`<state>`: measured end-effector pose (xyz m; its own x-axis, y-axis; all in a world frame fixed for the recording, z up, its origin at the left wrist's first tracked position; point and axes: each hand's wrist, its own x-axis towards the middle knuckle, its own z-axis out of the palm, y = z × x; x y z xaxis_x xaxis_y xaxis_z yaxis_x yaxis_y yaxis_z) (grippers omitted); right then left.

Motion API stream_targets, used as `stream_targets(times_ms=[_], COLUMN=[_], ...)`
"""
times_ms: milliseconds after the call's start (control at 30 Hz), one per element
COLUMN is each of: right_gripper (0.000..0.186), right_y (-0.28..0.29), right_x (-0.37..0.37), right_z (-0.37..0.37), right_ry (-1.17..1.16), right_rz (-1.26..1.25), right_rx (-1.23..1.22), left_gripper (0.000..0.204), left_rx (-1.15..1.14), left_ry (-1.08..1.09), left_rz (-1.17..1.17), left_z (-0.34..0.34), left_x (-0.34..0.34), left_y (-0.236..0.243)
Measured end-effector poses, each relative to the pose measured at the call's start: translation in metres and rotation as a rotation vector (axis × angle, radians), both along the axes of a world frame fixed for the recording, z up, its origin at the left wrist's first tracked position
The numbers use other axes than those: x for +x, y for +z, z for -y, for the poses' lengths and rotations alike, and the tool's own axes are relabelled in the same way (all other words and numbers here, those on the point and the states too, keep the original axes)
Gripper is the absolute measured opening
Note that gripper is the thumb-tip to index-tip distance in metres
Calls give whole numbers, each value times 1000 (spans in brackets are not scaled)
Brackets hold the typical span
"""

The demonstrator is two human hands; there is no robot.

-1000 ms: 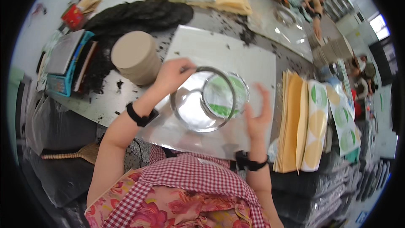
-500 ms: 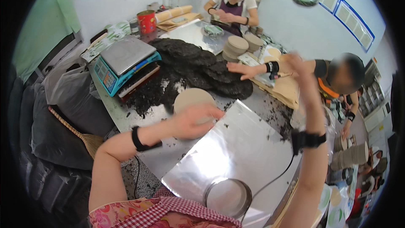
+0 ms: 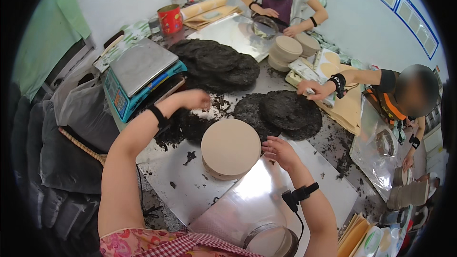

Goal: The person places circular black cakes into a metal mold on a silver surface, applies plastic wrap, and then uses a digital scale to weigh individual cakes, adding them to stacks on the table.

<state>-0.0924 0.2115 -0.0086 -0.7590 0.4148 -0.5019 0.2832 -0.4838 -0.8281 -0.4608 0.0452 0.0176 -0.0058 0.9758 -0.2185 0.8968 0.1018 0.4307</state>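
Observation:
In the middle of the table stands a round stack of pale beige discs [image 3: 231, 146]. My right hand [image 3: 281, 153] is at its right side, fingers apart and holding nothing. Beyond the stack my left hand [image 3: 196, 100] hovers over dark crumbs [image 3: 193, 126], its fingers curled in; what they hold, if anything, is hidden. Flat, dark, rough cakes [image 3: 293, 114] lie just behind the stack, and a larger heap of dark cakes [image 3: 214, 64] lies farther back. A round metal ring [image 3: 271, 239] rests near my body on a shiny metal sheet [image 3: 314, 176].
A teal weighing scale [image 3: 143, 74] stands at the left, with a red tin [image 3: 170, 19] behind it. One person [image 3: 281, 7] works across the table beside more beige discs [image 3: 288, 47]. At the right, another person's hand [image 3: 316, 90] is close to the dark cakes.
My left hand has moved off the disc toward the scale. My right hand has come down from high up to the stack. Some dark cakes now lie apart from the heap, closer to me.

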Motion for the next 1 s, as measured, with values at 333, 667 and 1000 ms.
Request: stream_targets(times_ms=[333,667,1000], right_gripper=[68,29,60], right_y=[-17,-22,-41], right_x=[-6,-52,-94], right_z=[13,-6,-36], right_ry=[-395,-498,-802], right_rz=[-65,-192,-214], right_rx=[75,-282,-484], left_gripper=[87,93,97], left_rx=[643,254,515], left_ry=[1599,1735,1638], left_rz=[189,211,471], left_z=[-100,-114,-141], left_x=[-54,-67,-67], left_y=[-35,-28,-55])
